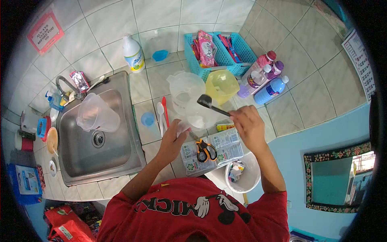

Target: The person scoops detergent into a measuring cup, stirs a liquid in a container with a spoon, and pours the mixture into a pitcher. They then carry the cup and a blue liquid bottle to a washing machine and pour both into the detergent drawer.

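My right hand (pixel 248 125) is closed around the handle of a black measuring spoon (pixel 204 101), whose bowl hangs above the containers. My left hand (pixel 174 139) grips the near left edge of a translucent plastic container (pixel 207 117) with something whitish inside. Behind it stand a translucent pitcher (pixel 186 86) and a yellow see-through container (pixel 221 86). Left of them lie a red spoon (pixel 165 111) and a white spoon (pixel 160 115), beside a small blue cup (pixel 148 119). Black-and-orange scissors (pixel 206 151) rest on flattened printed packaging (pixel 229 145) below my hands.
A steel sink (pixel 80 161) on the left holds a clear pitcher (pixel 98 113). Along the back are a white bleach bottle (pixel 133 54), a blue basket (pixel 197 66) of sachets and several bottles (pixel 272 89). A white bin (pixel 252 181) with rubbish stands below the counter's front edge.
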`<state>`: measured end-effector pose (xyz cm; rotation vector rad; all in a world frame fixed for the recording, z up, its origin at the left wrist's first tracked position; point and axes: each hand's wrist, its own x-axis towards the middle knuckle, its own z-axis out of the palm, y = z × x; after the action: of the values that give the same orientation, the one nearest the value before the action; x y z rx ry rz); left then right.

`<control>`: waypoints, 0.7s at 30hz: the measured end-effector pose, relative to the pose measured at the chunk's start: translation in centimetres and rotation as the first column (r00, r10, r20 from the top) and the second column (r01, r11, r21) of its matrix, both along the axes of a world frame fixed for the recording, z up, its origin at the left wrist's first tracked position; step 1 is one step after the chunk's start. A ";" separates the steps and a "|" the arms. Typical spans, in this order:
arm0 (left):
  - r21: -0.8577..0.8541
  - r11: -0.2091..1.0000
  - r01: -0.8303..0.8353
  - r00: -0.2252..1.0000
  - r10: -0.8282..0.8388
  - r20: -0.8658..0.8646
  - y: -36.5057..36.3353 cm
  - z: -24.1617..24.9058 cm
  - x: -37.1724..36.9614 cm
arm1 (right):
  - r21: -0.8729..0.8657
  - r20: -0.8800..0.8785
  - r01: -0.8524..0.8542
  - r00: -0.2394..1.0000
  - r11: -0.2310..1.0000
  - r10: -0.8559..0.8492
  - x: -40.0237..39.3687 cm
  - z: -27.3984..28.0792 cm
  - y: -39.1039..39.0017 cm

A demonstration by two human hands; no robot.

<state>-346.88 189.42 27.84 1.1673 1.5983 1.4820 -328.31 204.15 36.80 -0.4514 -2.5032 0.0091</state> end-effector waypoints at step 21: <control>-0.042 0.977 -0.208 0.953 0.212 0.215 -4.3 -1.7 -1.2 | 0.208 0.783 0.136 0.570 0.969 -0.248 -11.3 -14.5 18.6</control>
<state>-348.07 185.09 26.12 0.8099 1.6179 1.6629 -339.59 222.78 22.32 -0.8206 -3.2999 -0.5725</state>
